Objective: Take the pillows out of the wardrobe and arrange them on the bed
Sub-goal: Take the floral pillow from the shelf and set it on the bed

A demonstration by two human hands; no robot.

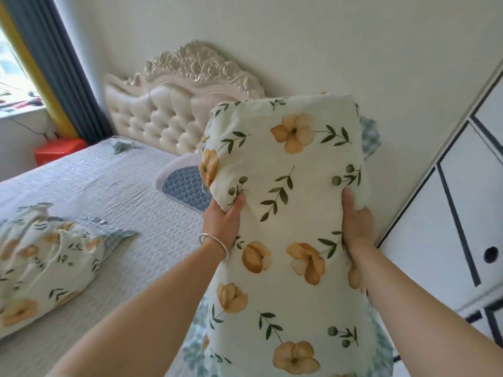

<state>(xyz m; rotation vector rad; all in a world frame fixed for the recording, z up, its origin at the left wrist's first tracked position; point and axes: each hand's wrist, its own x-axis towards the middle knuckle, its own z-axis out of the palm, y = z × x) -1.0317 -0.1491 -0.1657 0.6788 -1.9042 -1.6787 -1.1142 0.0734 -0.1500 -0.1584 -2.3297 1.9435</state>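
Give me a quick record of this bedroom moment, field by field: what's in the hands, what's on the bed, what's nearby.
held item: floral pillow, upright, off the bed
left hand: grips pillow's left edge
right hand: grips pillow's right edge
on bed: second floral pillow near left; blue quilted pad by headboard
right side: white wardrobe, doors shut

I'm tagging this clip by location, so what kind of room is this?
A home bedroom: a bed with a grey quilted cover, a cream tufted carved headboard, and a white wardrobe with dark trim beside it.
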